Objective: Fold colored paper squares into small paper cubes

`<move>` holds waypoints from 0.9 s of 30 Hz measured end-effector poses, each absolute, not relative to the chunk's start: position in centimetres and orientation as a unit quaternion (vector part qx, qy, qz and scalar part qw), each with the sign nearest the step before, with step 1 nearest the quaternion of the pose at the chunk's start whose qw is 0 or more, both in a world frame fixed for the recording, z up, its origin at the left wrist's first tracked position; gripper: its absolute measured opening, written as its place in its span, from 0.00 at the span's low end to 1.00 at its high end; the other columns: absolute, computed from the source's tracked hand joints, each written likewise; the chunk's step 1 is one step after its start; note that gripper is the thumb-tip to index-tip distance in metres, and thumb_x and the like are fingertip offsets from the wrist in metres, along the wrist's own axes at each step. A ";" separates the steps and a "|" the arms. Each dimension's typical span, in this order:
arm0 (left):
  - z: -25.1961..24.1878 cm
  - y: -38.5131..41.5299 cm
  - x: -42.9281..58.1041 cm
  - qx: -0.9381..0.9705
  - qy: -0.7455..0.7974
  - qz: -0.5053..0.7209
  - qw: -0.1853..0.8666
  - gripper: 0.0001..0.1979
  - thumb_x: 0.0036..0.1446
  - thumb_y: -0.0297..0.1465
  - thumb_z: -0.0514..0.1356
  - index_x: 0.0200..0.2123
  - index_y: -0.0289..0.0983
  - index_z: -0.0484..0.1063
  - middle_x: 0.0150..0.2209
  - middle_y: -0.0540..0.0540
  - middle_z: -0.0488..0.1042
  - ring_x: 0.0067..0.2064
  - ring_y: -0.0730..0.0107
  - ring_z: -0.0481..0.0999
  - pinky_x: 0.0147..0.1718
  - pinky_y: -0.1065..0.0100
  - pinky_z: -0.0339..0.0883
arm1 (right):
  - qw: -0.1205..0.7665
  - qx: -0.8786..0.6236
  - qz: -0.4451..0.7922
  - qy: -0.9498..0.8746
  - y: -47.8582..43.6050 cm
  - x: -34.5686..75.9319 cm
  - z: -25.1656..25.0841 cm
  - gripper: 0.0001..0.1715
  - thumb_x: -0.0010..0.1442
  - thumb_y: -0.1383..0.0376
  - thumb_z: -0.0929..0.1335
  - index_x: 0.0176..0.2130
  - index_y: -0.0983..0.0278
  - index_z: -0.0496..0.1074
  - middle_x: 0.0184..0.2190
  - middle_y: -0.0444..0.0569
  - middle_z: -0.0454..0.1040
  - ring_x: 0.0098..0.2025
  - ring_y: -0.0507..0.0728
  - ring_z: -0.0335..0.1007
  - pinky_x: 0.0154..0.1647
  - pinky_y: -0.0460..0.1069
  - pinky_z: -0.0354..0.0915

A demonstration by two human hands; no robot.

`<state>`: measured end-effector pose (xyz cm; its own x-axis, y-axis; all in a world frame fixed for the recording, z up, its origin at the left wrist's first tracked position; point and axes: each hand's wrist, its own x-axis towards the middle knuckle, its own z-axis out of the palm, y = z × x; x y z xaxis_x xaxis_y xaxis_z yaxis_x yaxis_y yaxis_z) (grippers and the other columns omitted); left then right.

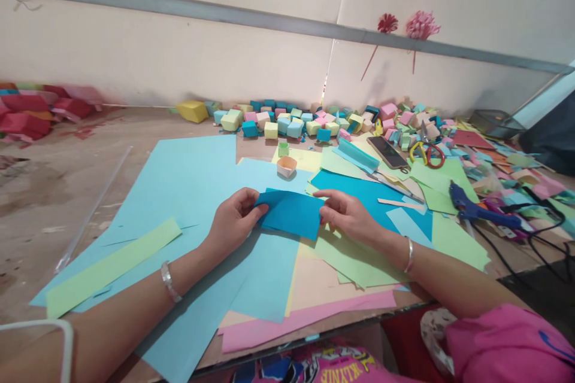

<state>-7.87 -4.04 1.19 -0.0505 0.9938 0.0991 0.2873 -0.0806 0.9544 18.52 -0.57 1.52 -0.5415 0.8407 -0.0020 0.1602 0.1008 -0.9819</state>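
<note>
A folded piece of dark blue paper [291,213] is held up over the coloured sheets in the middle of the table. My left hand [238,215] pinches its left end between thumb and fingers. At the right end, my right hand [345,212] has its thumb and fingers closed around the paper's edge. Light blue sheets [188,179] lie beneath and to the left, with green sheets [354,260] on the right. Just beyond the held paper stand a small peach paper box [286,166] and a tiny green one [283,148].
Several small paper boxes [294,128] line the wall. On the right are a phone [387,152], scissors [426,154], a blue glue gun [483,212] with a black cord, and paper scraps. A green strip [112,268] and a clear stick [96,206] lie left.
</note>
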 end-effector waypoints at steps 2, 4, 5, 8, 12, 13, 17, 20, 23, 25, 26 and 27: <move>1.3 -4.1 -7.9 0.578 0.561 0.455 0.380 0.12 0.52 0.38 0.63 0.30 0.38 0.65 0.22 0.54 0.66 0.23 0.75 0.66 0.21 0.73 0.61 | 0.306 -0.382 0.541 -0.684 -0.6 18.5 1.6 0.21 0.60 0.61 0.67 0.51 0.66 0.68 0.26 0.43 0.71 0.29 0.52 0.73 0.26 0.46 0.67; 1.3 -4.1 -7.9 0.582 0.557 0.451 0.385 0.12 0.52 0.39 0.63 0.34 0.38 0.67 0.26 0.51 0.71 0.27 0.72 0.70 0.25 0.71 0.65 | 0.310 -0.391 0.524 -0.691 -0.5 18.5 1.6 0.19 0.59 0.62 0.67 0.50 0.66 0.68 0.25 0.42 0.71 0.28 0.52 0.72 0.26 0.46 0.66; 1.2 -4.1 -7.9 0.585 0.552 0.450 0.388 0.14 0.52 0.39 0.63 0.37 0.38 0.67 0.29 0.50 0.73 0.29 0.70 0.72 0.27 0.70 0.67 | 0.313 -0.394 0.514 -0.695 -0.5 18.5 1.5 0.19 0.58 0.63 0.67 0.49 0.66 0.68 0.25 0.42 0.71 0.27 0.51 0.72 0.26 0.46 0.66; 0.9 -4.0 -8.2 0.597 0.552 0.444 0.376 0.21 0.50 0.39 0.64 0.45 0.38 0.66 0.33 0.49 0.75 0.34 0.65 0.76 0.32 0.67 0.71 | 0.324 -0.402 0.467 -0.718 -0.1 18.5 1.0 0.17 0.57 0.65 0.67 0.47 0.65 0.70 0.24 0.41 0.70 0.27 0.50 0.70 0.28 0.46 0.65; 0.5 -3.6 -8.5 0.603 0.581 0.430 0.339 0.24 0.47 0.40 0.66 0.46 0.39 0.66 0.35 0.48 0.77 0.36 0.62 0.77 0.36 0.64 0.72 | 0.318 -0.405 0.413 -0.751 0.5 18.3 1.1 0.17 0.57 0.65 0.67 0.48 0.64 0.71 0.25 0.41 0.72 0.25 0.49 0.68 0.30 0.46 0.65; 0.5 -3.5 -8.6 0.601 0.584 0.428 0.338 0.24 0.47 0.41 0.66 0.46 0.39 0.67 0.36 0.48 0.78 0.37 0.62 0.78 0.37 0.64 0.73 | 0.313 -0.403 0.392 -0.765 0.6 18.3 1.6 0.17 0.57 0.65 0.67 0.48 0.64 0.71 0.27 0.43 0.74 0.28 0.50 0.70 0.31 0.46 0.66; 0.8 -3.3 -8.8 0.610 0.617 0.402 0.293 0.19 0.46 0.45 0.64 0.39 0.41 0.72 0.32 0.51 0.79 0.33 0.62 0.77 0.35 0.64 0.72 | 0.355 -0.347 0.243 -0.834 0.7 20.1 6.1 0.10 0.61 0.66 0.65 0.42 0.64 0.73 0.37 0.49 0.78 0.36 0.51 0.73 0.35 0.46 0.68; 1.2 -3.2 -8.8 0.626 0.653 0.357 0.233 0.18 0.44 0.49 0.62 0.34 0.43 0.75 0.24 0.53 0.76 0.26 0.62 0.74 0.27 0.63 0.69 | 0.404 -0.326 0.089 -0.850 0.0 23.7 10.5 0.08 0.62 0.68 0.65 0.39 0.65 0.74 0.38 0.50 0.78 0.37 0.52 0.72 0.37 0.46 0.68; 1.6 -3.2 -8.6 0.633 0.652 0.366 0.199 0.16 0.43 0.50 0.61 0.30 0.46 0.75 0.25 0.51 0.77 0.27 0.58 0.74 0.25 0.61 0.68 | 0.424 -0.396 -0.015 -0.814 -0.4 28.4 12.7 0.09 0.64 0.66 0.65 0.38 0.63 0.75 0.37 0.48 0.78 0.37 0.52 0.72 0.38 0.47 0.67; 1.7 -3.1 -8.4 0.634 0.648 0.372 0.198 0.15 0.42 0.49 0.61 0.28 0.46 0.75 0.26 0.50 0.78 0.27 0.57 0.75 0.24 0.61 0.68 | 0.378 -0.492 -0.068 -0.781 0.2 31.4 12.3 0.11 0.65 0.64 0.64 0.39 0.64 0.75 0.37 0.49 0.78 0.35 0.52 0.72 0.38 0.47 0.66; 1.7 -3.1 -8.4 0.633 0.648 0.372 0.202 0.15 0.42 0.49 0.61 0.28 0.47 0.75 0.26 0.50 0.78 0.27 0.57 0.74 0.23 0.61 0.68 | 0.319 -0.545 -0.083 -0.771 0.7 32.5 11.5 0.12 0.65 0.64 0.63 0.41 0.65 0.75 0.39 0.50 0.78 0.36 0.53 0.72 0.38 0.47 0.66; 1.6 -3.1 -8.4 0.629 0.649 0.375 0.204 0.15 0.42 0.49 0.61 0.27 0.46 0.75 0.25 0.50 0.77 0.26 0.58 0.74 0.23 0.61 0.67 | 0.230 -0.594 -0.089 -0.766 1.3 33.5 10.5 0.13 0.66 0.65 0.62 0.42 0.66 0.75 0.41 0.51 0.78 0.38 0.53 0.72 0.40 0.47 0.65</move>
<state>-8.37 -3.06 1.62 -0.1244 0.9704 0.2071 0.6639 -0.0737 0.7441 33.45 1.31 10.54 -0.1893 0.8688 0.4576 0.9503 0.2794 -0.1373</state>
